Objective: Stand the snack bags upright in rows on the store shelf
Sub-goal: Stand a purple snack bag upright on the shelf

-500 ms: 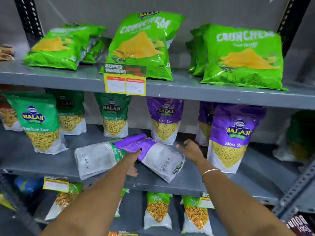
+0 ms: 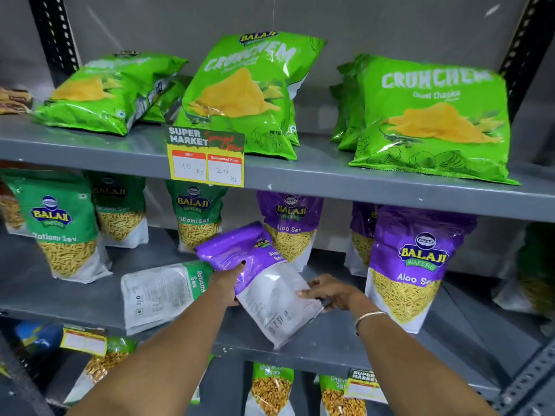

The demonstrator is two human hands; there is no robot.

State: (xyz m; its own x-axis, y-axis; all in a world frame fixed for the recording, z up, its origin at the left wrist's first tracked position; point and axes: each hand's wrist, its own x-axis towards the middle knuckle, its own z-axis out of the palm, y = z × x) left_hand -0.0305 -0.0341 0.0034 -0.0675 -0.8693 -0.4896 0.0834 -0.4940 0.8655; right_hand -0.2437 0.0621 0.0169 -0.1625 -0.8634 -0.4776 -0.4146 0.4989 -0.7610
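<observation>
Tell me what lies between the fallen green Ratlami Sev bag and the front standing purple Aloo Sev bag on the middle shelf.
In the head view, a tilted purple bag, gripped by the left hand and right hand.

- A purple Aloo Sev bag (image 2: pixel 264 283), back panel facing out, is tilted with its purple top up-left and white bottom at the middle shelf (image 2: pixel 390 352) front.
- A green Ratlami Sev bag (image 2: pixel 162 295) lies flat just left.
- Other sev bags (image 2: pixel 411 265) stand upright behind.

Single head-worn wide-angle view, close to the shelf (image 2: pixel 330 178), facing forward and slightly down over both forearms.
</observation>
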